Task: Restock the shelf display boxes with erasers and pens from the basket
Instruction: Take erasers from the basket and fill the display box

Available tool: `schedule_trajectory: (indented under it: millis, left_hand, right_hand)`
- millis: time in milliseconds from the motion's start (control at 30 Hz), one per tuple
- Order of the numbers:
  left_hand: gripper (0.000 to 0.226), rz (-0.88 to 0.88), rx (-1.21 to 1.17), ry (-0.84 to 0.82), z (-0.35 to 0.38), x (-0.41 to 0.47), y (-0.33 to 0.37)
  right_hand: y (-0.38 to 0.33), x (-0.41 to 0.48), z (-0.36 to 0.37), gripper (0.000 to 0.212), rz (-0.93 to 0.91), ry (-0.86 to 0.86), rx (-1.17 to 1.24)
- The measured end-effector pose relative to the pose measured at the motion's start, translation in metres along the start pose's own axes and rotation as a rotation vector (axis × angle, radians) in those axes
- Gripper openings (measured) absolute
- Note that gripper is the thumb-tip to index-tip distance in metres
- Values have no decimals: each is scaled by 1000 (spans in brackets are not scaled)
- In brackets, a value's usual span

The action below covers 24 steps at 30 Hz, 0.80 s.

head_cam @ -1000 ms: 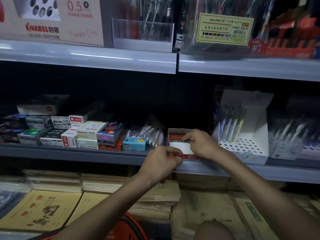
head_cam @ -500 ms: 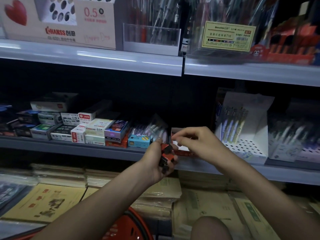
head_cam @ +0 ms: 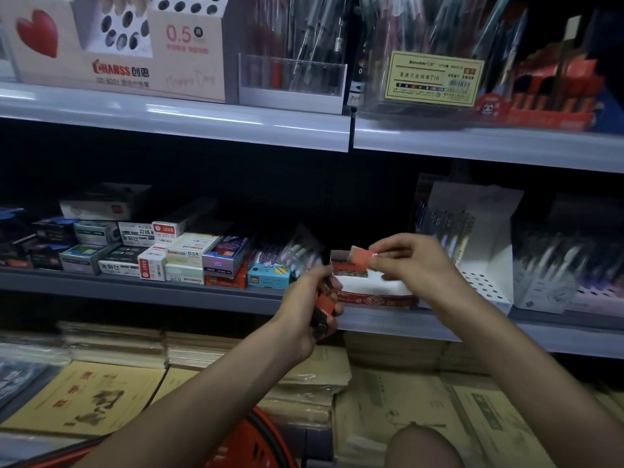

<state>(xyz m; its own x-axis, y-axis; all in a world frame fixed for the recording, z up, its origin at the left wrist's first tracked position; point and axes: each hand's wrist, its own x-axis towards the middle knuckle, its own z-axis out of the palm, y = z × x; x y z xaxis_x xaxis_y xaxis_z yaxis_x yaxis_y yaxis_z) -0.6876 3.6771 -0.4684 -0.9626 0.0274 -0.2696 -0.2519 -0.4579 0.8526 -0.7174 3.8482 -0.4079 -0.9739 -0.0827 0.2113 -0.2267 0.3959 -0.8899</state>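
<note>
One red eraser is pinched by the right hand just above the display box on the shelf, while the left hand grips a stack of erasers beside it, so filling seems in hand, and next it likely needs lowering flat into the row.

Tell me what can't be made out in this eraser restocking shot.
Head view only:
- Erasers in the left hand: its grip covers them, count unclear.
- Display box: right hand and its eraser hide part, fill level unclear.
- Basket: cut off by bottom edge, contents unseen.
- Pen boxes at right: blurred, labels unreadable.
</note>
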Motion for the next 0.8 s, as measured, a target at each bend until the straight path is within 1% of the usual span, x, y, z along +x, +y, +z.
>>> schedule_trajectory:
  millis: [67, 133, 200, 267, 333, 433, 500, 600, 700, 800]
  left_hand:
    - [17, 72, 128, 23, 2, 0, 0]
    - [16, 165, 280, 50, 6, 0, -3]
    - [20, 246, 429, 30, 10, 2, -8]
    - [26, 256, 496, 0, 13, 4, -14]
    - [27, 237, 510, -19, 15, 7, -19]
    - [23, 230, 512, -22, 16, 10, -20]
    - [23, 227, 504, -28, 15, 11, -20]
    - [22, 223, 494, -57, 10, 12, -19]
    - [21, 236, 508, -90, 6, 12, -20]
    - [19, 241, 515, -99, 3, 15, -21]
  right_hand:
    - [12, 21, -10, 13, -78, 60, -261]
    - [23, 42, -14, 14, -124, 34, -507]
    - [31, 61, -15, 13, -122, -67, -699]
    - [34, 77, -15, 12, -94, -212, -816]
    - [35, 89, -11, 13, -89, -319, -888]
    - [38, 103, -1, 19, -110, -364, -942]
    - [43, 108, 5, 22, -126, -320, -996]
    - [49, 103, 6, 20, -153, -188, -991]
    - [51, 87, 6, 17, -113, -175, -1020]
    - [53, 73, 13, 25, -76, -143, -1055]
